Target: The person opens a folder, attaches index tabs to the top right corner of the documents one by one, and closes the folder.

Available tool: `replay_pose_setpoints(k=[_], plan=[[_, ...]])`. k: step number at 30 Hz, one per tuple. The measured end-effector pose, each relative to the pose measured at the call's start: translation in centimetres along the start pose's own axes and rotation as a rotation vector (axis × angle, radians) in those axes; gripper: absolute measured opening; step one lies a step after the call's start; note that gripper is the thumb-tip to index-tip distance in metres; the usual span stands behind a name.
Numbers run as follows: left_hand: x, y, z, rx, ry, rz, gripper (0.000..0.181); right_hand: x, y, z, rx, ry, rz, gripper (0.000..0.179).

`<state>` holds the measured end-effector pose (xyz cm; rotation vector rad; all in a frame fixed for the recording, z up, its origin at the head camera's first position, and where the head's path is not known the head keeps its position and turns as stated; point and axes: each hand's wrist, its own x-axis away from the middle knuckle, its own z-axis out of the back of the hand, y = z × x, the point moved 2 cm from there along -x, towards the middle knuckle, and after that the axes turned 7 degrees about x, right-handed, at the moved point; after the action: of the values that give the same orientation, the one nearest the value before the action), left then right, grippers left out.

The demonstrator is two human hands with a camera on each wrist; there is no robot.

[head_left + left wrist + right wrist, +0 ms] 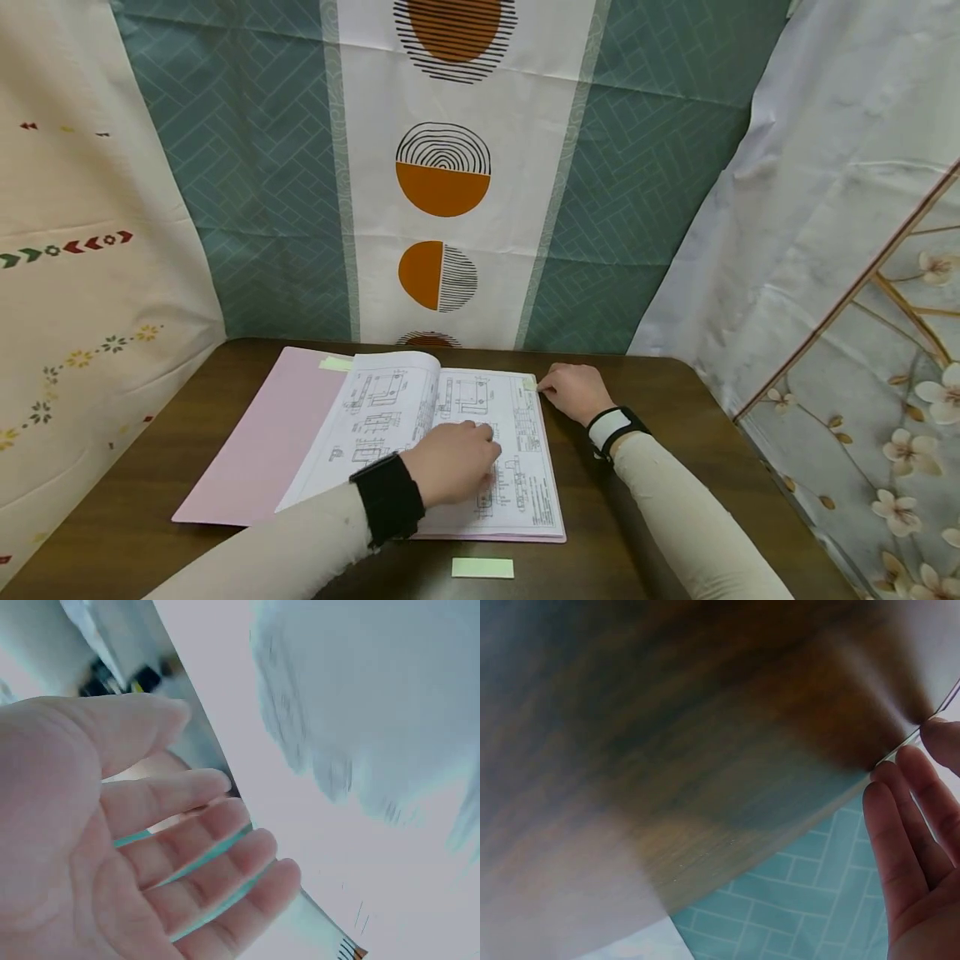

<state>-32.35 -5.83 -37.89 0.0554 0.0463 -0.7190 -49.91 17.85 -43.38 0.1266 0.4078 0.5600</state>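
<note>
A pink folder [255, 450] lies open on the table, holding white sheets printed with technical drawings. One turned sheet [367, 417] curls over on its left half. My left hand [457, 461] hovers over the lower middle of the right page [536, 483], its fingers loosely extended with nothing in them, as the left wrist view shows. At the top right corner of that page, a pale green sticky note [529, 382] sits on the edge. My right hand [577, 390] pinches the note at that edge; thumb and fingertips [909, 756] meet along it in the right wrist view.
Another pale green sticky slip [482, 568] lies on the table in front of the folder. More pale green strips [335, 364] show at the top of the pink cover. The brown wooden table [637, 533] is bordered by patterned fabric behind and at both sides.
</note>
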Motion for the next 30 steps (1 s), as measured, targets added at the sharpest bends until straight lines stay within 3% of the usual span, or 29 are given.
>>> replay_pose_setpoints(k=[3, 7, 11, 14, 22, 26, 30], plan=[[-3.0, -0.9, -0.1, -0.014, -0.013, 0.03, 0.03, 0.2, 0.1, 0.1, 0.011, -0.003, 0.005, 0.016], [-6.8, -2.5, -1.8, -0.054, -0.001, 0.027, 0.039, 0.4, 0.1, 0.2, 0.015, 0.016, 0.019, 0.016], [-9.4, -3.5, -3.4, -0.135, 0.013, 0.005, 0.05, 0.3, 0.2, 0.2, 0.023, 0.044, 0.041, 0.016], [-10.2, -3.5, -3.9, -0.167, 0.019, 0.007, 0.056, 0.3, 0.2, 0.3, 0.033, 0.049, 0.062, 0.016], [-11.3, -4.5, -5.1, -0.083, -0.021, 0.047, 0.065, 0.3, 0.1, 0.1, 0.037, 0.034, 0.075, 0.017], [-12.4, -5.5, -6.5, -0.068, -0.045, 0.031, 0.068, 0.1, 0.2, 0.0, 0.045, 0.033, 0.087, 0.016], [-13.1, -6.1, -7.4, -0.044, -0.028, 0.005, 0.068, -0.1, 0.3, 0.0, 0.061, 0.028, 0.09, 0.016]])
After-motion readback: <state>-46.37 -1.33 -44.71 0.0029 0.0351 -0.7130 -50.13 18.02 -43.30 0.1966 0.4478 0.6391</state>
